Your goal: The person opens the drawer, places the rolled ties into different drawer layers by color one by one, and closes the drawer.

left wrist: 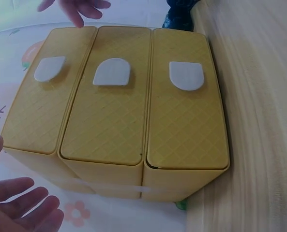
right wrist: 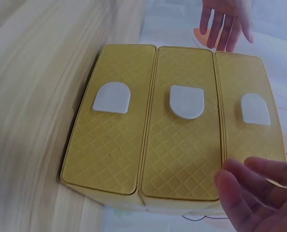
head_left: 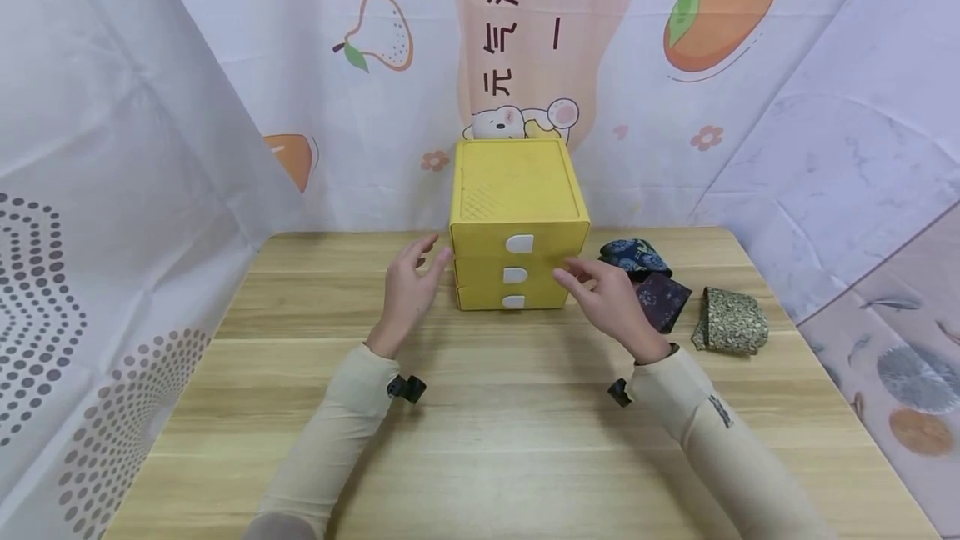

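Left curtain: a white sheet with grey dots [head_left: 45, 290] hung along the table's left edge, close to my left sleeve [head_left: 330, 432].
Table: the pale wooden table [head_left: 480, 440] lay bare between my forearms, with wide room in front of the box.
Left hand: my left hand [head_left: 408, 286] was released, fingers straight and loosely spread, holding nothing, fingertips just beside the box's left front corner; I could not tell whether they touched it.
Box: the yellow drawer box [head_left: 517, 207] stood upright near the table's back edge, in the middle, all three drawers pushed in, each with a white tab handle [head_left: 514, 275].
Right hand: my right hand [head_left: 611, 298] was also released, fingers extended toward the box's right front corner, gripping nothing.
Cloth pieces: three folded patterned cloths lay right of the box, a blue one [head_left: 633, 257], a dark one [head_left: 663, 300] partly behind my right hand, and an olive one [head_left: 731, 321] nearest the right edge.
Backdrop: a fruit-printed sheet [head_left: 720, 7] hung right behind the box.
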Demonstrator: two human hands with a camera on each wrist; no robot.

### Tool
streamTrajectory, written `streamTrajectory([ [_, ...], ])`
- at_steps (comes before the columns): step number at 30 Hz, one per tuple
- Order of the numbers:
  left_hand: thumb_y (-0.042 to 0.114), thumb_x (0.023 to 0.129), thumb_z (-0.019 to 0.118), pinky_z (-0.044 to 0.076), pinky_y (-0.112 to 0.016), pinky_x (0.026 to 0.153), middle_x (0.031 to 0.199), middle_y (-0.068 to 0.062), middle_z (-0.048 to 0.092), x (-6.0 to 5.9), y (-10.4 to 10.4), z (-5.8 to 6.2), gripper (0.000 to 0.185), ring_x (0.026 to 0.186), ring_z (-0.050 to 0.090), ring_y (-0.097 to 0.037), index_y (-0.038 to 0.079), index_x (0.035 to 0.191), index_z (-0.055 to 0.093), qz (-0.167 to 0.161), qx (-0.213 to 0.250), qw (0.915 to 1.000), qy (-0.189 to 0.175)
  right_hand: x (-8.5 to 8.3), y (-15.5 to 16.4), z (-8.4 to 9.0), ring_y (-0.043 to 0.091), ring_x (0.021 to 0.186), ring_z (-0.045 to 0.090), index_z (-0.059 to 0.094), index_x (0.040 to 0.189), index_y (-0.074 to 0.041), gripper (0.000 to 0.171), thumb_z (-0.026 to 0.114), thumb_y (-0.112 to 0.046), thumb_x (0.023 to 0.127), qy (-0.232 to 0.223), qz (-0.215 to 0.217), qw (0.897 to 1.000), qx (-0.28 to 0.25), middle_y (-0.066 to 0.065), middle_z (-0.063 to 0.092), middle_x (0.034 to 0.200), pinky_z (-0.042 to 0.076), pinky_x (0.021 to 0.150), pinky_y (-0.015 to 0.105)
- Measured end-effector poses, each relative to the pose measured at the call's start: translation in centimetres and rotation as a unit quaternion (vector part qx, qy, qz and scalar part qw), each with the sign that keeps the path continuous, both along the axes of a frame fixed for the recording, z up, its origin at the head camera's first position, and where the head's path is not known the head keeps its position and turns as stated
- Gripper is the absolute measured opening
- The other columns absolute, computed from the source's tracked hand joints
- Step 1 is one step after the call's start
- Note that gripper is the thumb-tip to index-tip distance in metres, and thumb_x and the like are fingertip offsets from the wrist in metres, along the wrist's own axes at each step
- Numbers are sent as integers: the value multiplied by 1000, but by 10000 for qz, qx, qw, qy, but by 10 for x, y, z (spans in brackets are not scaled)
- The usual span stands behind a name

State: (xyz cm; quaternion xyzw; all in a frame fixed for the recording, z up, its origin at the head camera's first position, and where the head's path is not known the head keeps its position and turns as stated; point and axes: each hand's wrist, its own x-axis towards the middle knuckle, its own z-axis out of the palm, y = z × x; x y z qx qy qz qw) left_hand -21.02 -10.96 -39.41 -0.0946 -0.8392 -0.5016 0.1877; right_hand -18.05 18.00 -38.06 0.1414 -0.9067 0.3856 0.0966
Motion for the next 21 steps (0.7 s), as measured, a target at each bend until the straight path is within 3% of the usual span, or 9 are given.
streamTrajectory([
  [6,29,98,58,50,-48,100,129,-20,62,-6,1,5,43,119,59,-35,-3,127,60,-39,116,9999,-80,-6,-5,4,28,99,67,67,122,-4,49,52,-45,99,-323,8,9993,-181,15,71,115,55,84,47],
  [11,27,98,58,53,-45,97,126,-21,64,-11,3,9,41,115,61,-33,-4,125,62,-61,220,9997,-100,-10,-9,5,28,83,68,67,123,-5,51,50,-48,99,-814,39,9950,-569,20,71,106,57,66,36],
  [15,27,99,58,54,-42,95,121,-20,67,-15,5,11,40,113,63,-32,-4,123,63,-32,334,9994,-120,-14,-15,4,30,83,69,66,122,-3,52,52,-48,99,-1204,15,9873,-1033,22,70,106,56,60,28],
  [21,27,99,58,55,-41,94,117,-21,68,-18,9,14,38,110,65,-32,-4,121,65,10,511,9987,-88,-18,-25,2,23,79,72,65,125,-3,61,52,-55,96,-1770,-160,9708,-1611,21,71,108,60,66,33],
])
